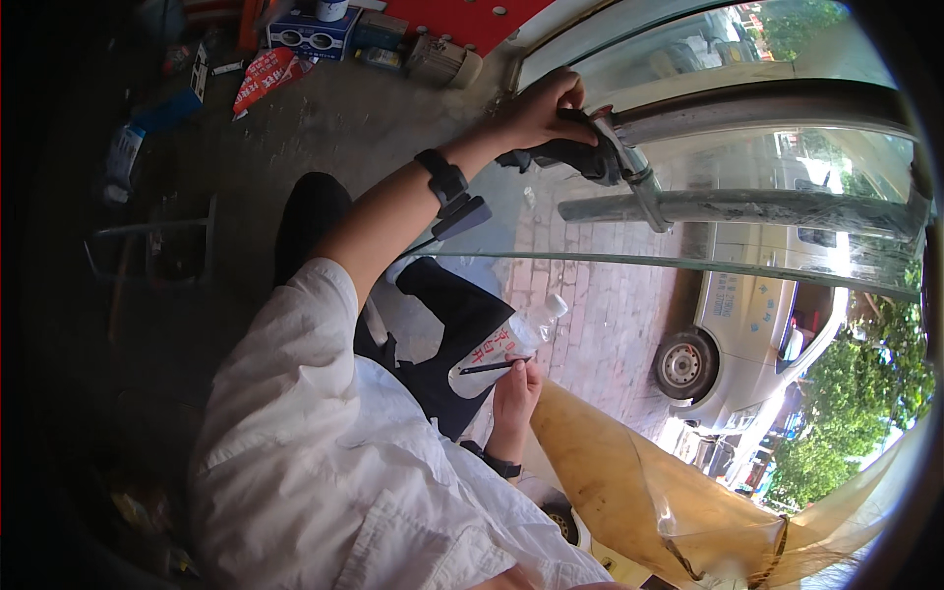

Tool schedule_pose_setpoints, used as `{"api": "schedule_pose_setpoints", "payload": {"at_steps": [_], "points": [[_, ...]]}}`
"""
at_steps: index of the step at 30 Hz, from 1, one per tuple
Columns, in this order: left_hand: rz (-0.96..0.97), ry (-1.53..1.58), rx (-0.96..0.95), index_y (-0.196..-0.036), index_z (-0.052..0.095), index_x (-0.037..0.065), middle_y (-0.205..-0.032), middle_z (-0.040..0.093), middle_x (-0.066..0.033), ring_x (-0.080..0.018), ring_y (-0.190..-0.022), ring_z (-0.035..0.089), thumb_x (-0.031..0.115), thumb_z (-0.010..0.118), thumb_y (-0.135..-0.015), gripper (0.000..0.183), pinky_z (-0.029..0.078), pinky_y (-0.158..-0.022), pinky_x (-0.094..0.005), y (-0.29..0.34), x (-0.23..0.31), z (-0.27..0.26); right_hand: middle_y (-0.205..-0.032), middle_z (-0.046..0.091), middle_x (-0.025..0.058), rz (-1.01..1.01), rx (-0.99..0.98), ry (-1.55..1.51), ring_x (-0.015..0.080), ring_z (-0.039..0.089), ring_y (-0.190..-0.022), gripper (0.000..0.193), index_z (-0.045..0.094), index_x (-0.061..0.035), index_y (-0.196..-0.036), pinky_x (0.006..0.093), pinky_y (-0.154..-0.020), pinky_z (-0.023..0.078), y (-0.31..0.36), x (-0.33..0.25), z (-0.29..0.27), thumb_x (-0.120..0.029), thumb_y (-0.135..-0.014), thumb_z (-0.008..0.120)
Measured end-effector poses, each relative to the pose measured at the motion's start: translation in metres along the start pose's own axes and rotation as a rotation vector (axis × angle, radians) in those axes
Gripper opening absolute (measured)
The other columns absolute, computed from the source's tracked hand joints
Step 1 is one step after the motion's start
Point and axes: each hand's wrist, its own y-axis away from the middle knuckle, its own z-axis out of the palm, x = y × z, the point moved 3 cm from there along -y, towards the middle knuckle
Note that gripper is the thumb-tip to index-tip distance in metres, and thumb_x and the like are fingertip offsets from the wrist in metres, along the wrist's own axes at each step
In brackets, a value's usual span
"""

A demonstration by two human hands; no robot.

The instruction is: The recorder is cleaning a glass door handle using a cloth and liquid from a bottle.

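Note:
At the upper middle, my left hand [553, 106] is closed on a black cloth [578, 155]. The cloth hangs against the end of a metal bar fitting [634, 167] on a glass door [678, 157]. My right hand [517, 391], lower down, has its fingers closed on a thin black stick [492, 367]. Directly behind the stick is a clear plastic bottle [536, 326] with a white cap and red print. Whether the fingers also grip the bottle cannot be made out. A dark flat piece [462, 218] shows beside my left wrist.
Two thick metal bars [757, 208] cross the door at right. Beyond the glass stands a pale van [752, 315] on brick paving [590, 305]. A yellowish translucent sheet [619, 472] hangs at lower right. Boxes [312, 34] and a red paper [270, 77] lie on the floor at upper left.

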Motion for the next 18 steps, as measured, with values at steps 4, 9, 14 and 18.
{"api": "schedule_pose_setpoints", "payload": {"at_steps": [4,9,14,18], "points": [[-0.104,0.098,-0.112,-0.088,0.046,0.008,-0.085,0.045,0.0015,-0.0089,-0.075,0.044,0.007,0.079,-0.076,0.035,0.040,-0.069,-0.0263,0.008,-0.022,-0.003,-0.111,0.063,0.0113,-0.032,0.021,0.035,0.0213,0.056,-0.108,0.018,0.065,0.0017,-0.098,0.0385,-0.100,0.039,-0.004,0.001,0.002,-0.013,-0.098,0.055],[-0.240,0.342,-0.149,-0.096,0.058,0.005,-0.087,0.060,-0.0005,-0.0132,-0.082,0.058,0.023,0.074,-0.085,0.026,0.046,-0.071,-0.0310,0.020,-0.030,-0.001,-0.109,0.064,0.0107,-0.052,-0.020,0.058,0.0202,0.057,-0.106,0.017,0.065,0.0018,-0.099,0.0373,-0.098,0.039,-0.010,-0.001,0.006,-0.013,-0.098,0.055],[0.067,-0.136,-0.135,-0.090,0.064,0.006,-0.089,0.062,-0.0038,-0.0218,-0.078,0.062,0.039,0.076,-0.081,0.036,0.048,-0.070,-0.0355,0.002,0.005,-0.014,-0.107,0.064,0.0099,-0.068,-0.023,0.062,0.0196,0.056,-0.107,0.016,0.065,0.0023,-0.099,0.0359,-0.098,0.038,-0.006,-0.002,0.012,-0.011,-0.097,0.056],[0.062,-0.442,-0.184,-0.084,0.062,0.004,-0.083,0.058,-0.0074,-0.0273,-0.075,0.060,0.048,0.081,-0.069,0.050,0.046,-0.064,-0.0372,-0.011,0.029,-0.013,-0.108,0.062,0.0096,-0.032,-0.018,0.104,0.0194,0.054,-0.109,0.015,0.066,0.0028,-0.098,0.0353,-0.099,0.037,-0.003,0.001,0.015,-0.010,-0.096,0.057]]}}
